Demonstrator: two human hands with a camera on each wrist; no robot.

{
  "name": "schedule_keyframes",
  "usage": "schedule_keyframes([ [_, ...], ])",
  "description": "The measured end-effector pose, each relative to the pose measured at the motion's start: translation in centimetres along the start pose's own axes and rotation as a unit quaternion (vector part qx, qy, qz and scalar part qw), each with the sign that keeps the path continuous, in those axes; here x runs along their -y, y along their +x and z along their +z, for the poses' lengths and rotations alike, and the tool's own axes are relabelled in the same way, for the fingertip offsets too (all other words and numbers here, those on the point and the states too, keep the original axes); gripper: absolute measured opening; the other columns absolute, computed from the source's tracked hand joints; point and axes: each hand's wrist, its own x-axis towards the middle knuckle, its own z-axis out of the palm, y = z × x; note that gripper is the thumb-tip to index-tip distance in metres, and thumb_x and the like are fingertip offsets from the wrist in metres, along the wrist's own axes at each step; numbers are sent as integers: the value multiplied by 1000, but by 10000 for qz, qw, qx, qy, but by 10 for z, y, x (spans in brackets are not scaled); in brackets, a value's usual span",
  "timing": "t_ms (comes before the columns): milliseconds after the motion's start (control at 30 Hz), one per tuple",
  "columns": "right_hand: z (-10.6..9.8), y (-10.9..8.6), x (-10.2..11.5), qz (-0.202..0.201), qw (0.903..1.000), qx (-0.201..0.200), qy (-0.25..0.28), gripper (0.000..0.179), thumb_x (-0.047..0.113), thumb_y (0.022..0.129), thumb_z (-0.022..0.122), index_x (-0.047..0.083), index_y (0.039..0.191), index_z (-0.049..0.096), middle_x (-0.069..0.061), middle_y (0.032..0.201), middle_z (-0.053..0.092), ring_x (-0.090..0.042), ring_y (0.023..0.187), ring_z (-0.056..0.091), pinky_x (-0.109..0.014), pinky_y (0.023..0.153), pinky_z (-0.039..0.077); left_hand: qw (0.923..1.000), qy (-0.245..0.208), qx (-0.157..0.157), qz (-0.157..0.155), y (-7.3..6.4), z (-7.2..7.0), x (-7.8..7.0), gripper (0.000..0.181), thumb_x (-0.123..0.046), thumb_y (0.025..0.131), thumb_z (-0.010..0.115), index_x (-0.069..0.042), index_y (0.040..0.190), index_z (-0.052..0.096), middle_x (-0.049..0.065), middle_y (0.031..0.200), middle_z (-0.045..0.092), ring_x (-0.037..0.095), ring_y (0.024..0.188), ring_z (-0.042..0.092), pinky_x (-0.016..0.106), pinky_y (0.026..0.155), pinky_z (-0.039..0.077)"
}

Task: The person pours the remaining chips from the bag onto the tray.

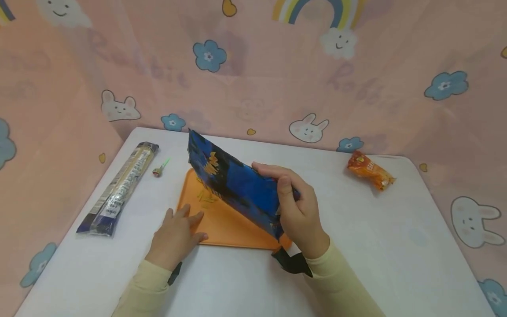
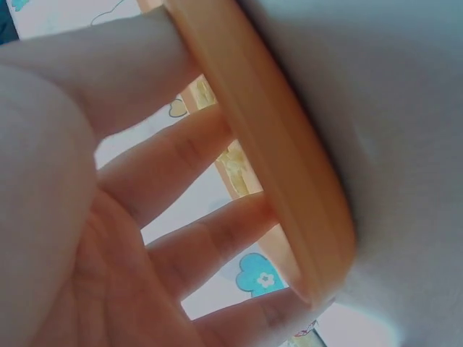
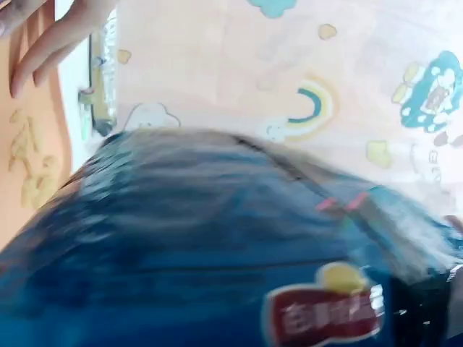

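Note:
In the head view my right hand [image 1: 303,215] grips a blue and black snack bag [image 1: 249,180] by its right end, thumb on the near side. The bag is tilted over an orange tray [image 1: 225,231], its far left end higher. Small yellow snack pieces [image 1: 207,198] lie on the tray, partly hidden behind the bag. My left hand [image 1: 174,240] rests at the tray's near left edge with fingers spread. The left wrist view has those fairly straight fingers touching the tray's rim [image 2: 282,152]. In the right wrist view the blue bag [image 3: 181,224] fills the lower part, blurred.
Left of the tray lie a long clear-and-purple packet [image 1: 123,189] and a small lollipop-like item with a green stick [image 1: 157,171]. An orange wrapped snack [image 1: 370,170] lies at the back right of the white table [image 1: 376,246]. A patterned pink cloth [image 1: 253,83] stands behind.

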Motion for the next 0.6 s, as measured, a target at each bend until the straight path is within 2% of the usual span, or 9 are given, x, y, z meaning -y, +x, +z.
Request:
schedule_keyframes([
  [167, 7, -4, -19, 425, 9986, 240, -179, 40, 14, 117, 36, -1, 134, 69, -9, 137, 71, -24, 134, 61, -41, 114, 46, 9999, -71, -86, 50, -1, 0, 1, 59, -35, 90, 86, -12, 142, 70, 31, 157, 46, 70, 140, 33, 82, 84, 48],
  [300, 7, -4, -21, 356, 9992, 156, -109, 40, 13, 117, 36, -1, 134, 69, -9, 137, 71, -23, 133, 61, -39, 115, 45, 10000, -65, -42, -7, 1, 0, 0, 61, -36, 91, 86, -13, 144, 68, 30, 159, 45, 68, 141, 32, 82, 87, 48],
  [600, 7, -6, -27, 578, 9979, 232, -171, 41, 18, 118, 36, 2, 135, 69, -6, 137, 71, -20, 134, 60, -37, 114, 45, 9998, -73, 25, -158, -1, 0, 0, 62, -36, 90, 86, -13, 145, 67, 29, 160, 43, 68, 143, 30, 83, 89, 46],
])
